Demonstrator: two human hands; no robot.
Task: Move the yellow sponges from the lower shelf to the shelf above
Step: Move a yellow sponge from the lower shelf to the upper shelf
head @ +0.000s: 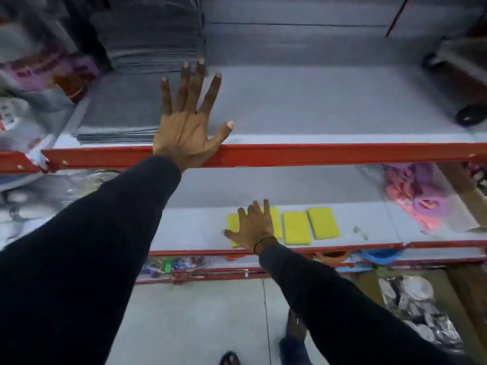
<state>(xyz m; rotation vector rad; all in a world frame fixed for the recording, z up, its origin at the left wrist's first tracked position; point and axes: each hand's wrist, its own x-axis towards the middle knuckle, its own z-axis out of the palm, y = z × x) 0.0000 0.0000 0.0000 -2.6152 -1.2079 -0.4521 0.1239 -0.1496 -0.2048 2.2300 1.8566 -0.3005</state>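
Observation:
Several flat yellow sponges lie in a row on the lower shelf (195,230). My right hand (254,226) rests flat on the leftmost sponges (275,221), fingers spread, covering most of them. To its right lie a free sponge (296,228) and another sponge (323,223). My left hand (188,117) is spread flat over the front of the upper shelf (329,106), its palm at the red front rail (316,152), holding nothing.
Stacks of grey cloths (118,111) fill the upper shelf's left side, right beside my left hand. A dark wheeled item (466,83) sits at its far right. Pink and purple packaged goods (419,198) lie right of the sponges. Packets fill the shelves below and left.

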